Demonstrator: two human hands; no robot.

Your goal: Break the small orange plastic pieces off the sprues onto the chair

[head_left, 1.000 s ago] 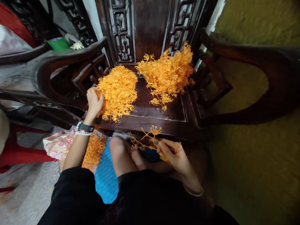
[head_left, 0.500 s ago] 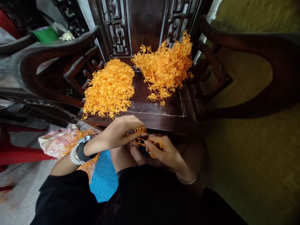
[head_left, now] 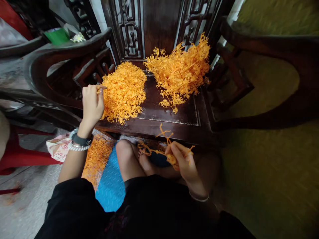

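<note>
My left hand [head_left: 92, 101] is raised at the left edge of a heap of small orange plastic pieces [head_left: 126, 91] on the dark wooden chair seat. Its fingers are pinched together, with a bit of orange plastic showing at the tips. Above my lap, my right hand [head_left: 184, 159] is closed around a branching orange plastic sprig [head_left: 171, 156], whose thin stems poke out to the left and upward. A looser, taller bunch of orange plastic sprigs [head_left: 180, 71] lies on the seat's right half.
The carved wooden chair [head_left: 171, 123] stands before my knees, its arms curving out on both sides. Orange scraps [head_left: 98, 154] cover the floor at left beside a blue textured surface [head_left: 112, 186]. A printed bag [head_left: 58, 147] and a red stool [head_left: 27, 156] are farther left.
My left hand has parted from my right and moved up and left to the heap. My right hand has shifted slightly right, still holding the sprig. The view has shifted slightly.
</note>
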